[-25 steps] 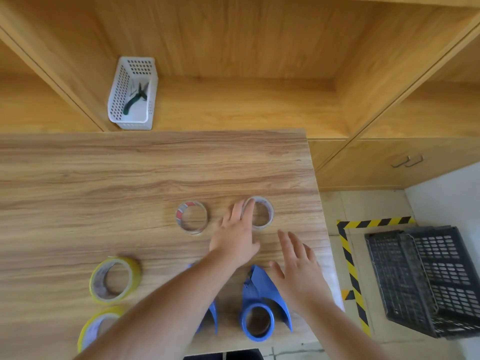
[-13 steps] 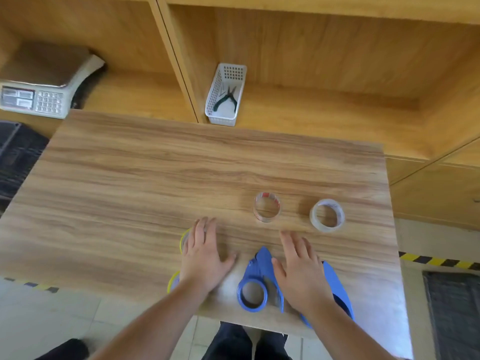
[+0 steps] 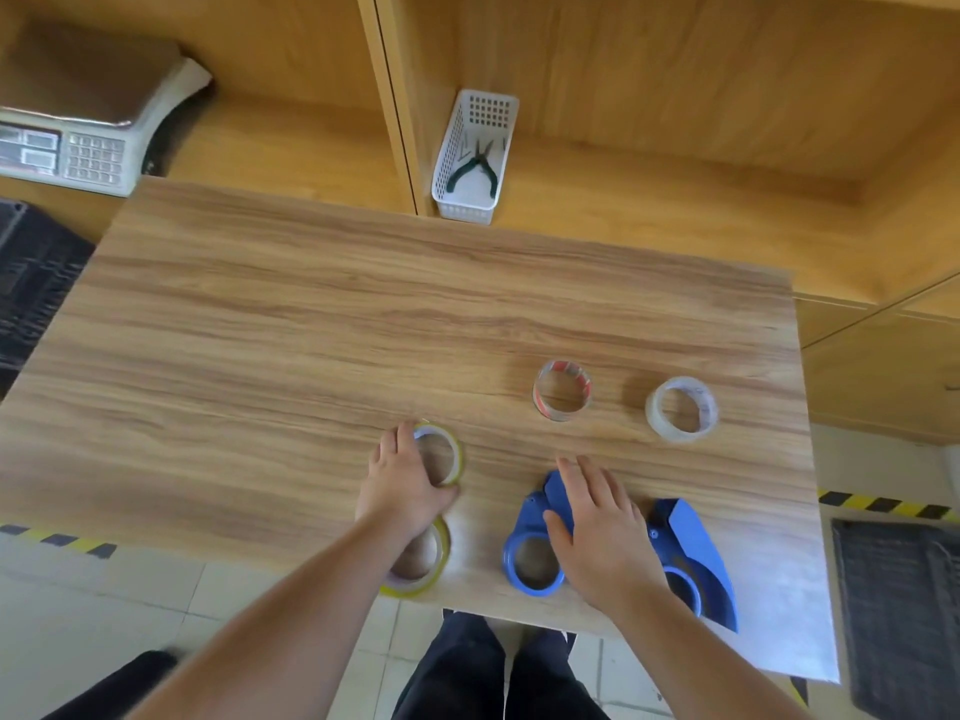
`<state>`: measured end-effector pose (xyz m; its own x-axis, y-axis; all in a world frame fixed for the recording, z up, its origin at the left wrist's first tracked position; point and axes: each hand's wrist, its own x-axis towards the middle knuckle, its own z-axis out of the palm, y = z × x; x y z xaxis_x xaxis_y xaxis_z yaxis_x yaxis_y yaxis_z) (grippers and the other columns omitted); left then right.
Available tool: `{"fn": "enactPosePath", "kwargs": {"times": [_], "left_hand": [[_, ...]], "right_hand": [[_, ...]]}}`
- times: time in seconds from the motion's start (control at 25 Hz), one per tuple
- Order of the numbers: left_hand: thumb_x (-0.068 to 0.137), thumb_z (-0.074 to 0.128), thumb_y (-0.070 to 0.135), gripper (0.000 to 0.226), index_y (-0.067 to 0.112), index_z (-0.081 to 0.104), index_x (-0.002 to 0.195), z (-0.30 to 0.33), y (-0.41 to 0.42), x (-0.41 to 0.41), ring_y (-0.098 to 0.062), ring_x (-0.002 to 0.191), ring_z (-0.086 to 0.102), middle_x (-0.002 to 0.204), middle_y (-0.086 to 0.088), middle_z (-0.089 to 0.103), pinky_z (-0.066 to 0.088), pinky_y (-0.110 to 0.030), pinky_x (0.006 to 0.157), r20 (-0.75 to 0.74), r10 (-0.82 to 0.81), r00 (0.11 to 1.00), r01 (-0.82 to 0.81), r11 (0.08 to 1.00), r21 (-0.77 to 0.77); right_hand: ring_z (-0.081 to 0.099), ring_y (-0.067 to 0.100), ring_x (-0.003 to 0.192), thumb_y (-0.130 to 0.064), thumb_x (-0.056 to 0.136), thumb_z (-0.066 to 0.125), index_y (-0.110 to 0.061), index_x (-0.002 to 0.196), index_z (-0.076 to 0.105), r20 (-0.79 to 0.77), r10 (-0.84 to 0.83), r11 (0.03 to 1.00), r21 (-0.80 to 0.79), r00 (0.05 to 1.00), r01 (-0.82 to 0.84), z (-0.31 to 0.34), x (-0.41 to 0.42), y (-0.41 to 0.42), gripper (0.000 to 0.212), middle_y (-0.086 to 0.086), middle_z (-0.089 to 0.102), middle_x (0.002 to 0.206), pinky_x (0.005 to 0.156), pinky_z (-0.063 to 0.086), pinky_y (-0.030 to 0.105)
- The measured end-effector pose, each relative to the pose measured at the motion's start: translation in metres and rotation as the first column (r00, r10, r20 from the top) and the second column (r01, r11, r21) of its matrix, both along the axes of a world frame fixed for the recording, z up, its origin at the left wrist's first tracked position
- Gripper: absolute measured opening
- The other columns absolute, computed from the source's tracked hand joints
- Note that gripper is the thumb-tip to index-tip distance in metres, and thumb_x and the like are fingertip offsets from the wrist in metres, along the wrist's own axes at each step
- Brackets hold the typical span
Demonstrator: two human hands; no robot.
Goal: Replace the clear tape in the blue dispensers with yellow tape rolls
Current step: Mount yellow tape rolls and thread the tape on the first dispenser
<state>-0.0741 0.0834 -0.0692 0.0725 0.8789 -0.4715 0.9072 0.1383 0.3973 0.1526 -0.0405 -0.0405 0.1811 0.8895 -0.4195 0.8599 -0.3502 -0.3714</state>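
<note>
Both clear rolls (image 3: 562, 390) look out already, lying on the tabletop (image 3: 311, 324) beyond the blue dispensers (image 3: 535, 553). Dispenser hubs look empty; no yellow loaded yet. My left hand (image 3: 400, 485) closes on one yellow roll (image 3: 451, 454), left of the dispensers; my right hand (image 3: 602, 532) lies flat, spread over them. No legible labels.

Desk (image 3: 311, 324): wood-grain laminate, smooth, faint sheen at the near right corner. Shelving (image 3: 649, 96) behind: warmer wood finish, matt. Two dispensers (image 3: 535, 558) (image 3: 701, 553): blue plastic, smooth, matt. Clear tape rolls (image 3: 562, 391) (image 3: 681, 409): glossy transparent film, one with red print on its core. Yellow tape rolls (image 3: 447, 454) (image 3: 421, 569): translucent glossy film. Basket (image 3: 475, 158): white perforated plastic; pliers (image 3: 475, 166) inside look metal with dark rubbery handles. Floor (image 3: 104, 605): pale tile, smooth. Crates (image 3: 904, 615) (image 3: 31, 283): dark gridded plastic.
</note>
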Motion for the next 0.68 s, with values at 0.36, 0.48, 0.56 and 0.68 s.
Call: {"fn": "enactPosePath", "kwargs": {"times": [0.36,0.48,0.56,0.68], "left_hand": [[0.06,0.083,0.052,0.107,0.022,0.029,0.148,0.041,-0.062,0.043,-0.017,0.128,0.034,0.136,0.003,0.04,0.033,-0.028,0.105,0.203,-0.093,0.975,0.056,0.982,0.179],[0.058,0.081,0.054,0.109,0.018,0.032,0.148,0.043,-0.105,0.053,-0.019,0.129,0.036,0.136,0.002,0.04,0.037,-0.031,0.106,0.21,-0.085,0.974,0.057,0.989,0.138],[0.056,0.082,0.052,0.108,0.015,0.036,0.147,0.043,-0.13,0.059,-0.022,0.125,0.041,0.134,0.001,0.043,0.04,-0.032,0.104,0.203,-0.063,0.977,0.038,0.992,0.122],[0.056,0.084,0.048,0.104,0.013,0.04,0.144,0.039,-0.153,0.07,-0.025,0.12,0.044,0.13,-0.001,0.046,0.044,-0.035,0.098,0.176,-0.035,0.984,0.014,0.993,0.116]], "right_hand": [[0.016,0.019,0.153,-0.044,0.101,0.041,-0.036,0.158,0.009,-0.028,0.028,1.0,-0.003,0.999,-0.028,0.006,0.016,-0.022,0.065,-0.009,0.02,0.167,0.118,0.031,0.043],[0.017,0.021,0.153,-0.042,0.101,0.043,-0.036,0.157,0.013,-0.017,0.07,0.997,-0.038,0.997,-0.07,0.004,0.022,-0.035,0.064,-0.006,0.02,0.168,0.117,0.03,0.043],[0.017,0.021,0.153,-0.039,0.101,0.044,-0.036,0.157,0.014,0.0,0.108,0.993,-0.053,0.994,-0.108,0.003,0.024,-0.043,0.064,-0.005,0.02,0.168,0.118,0.029,0.042],[0.015,0.021,0.154,-0.032,0.099,0.049,-0.037,0.158,0.016,-0.006,0.145,0.986,-0.079,0.989,-0.145,0.001,0.028,-0.05,0.068,-0.006,0.017,0.169,0.119,0.028,0.042]]}}
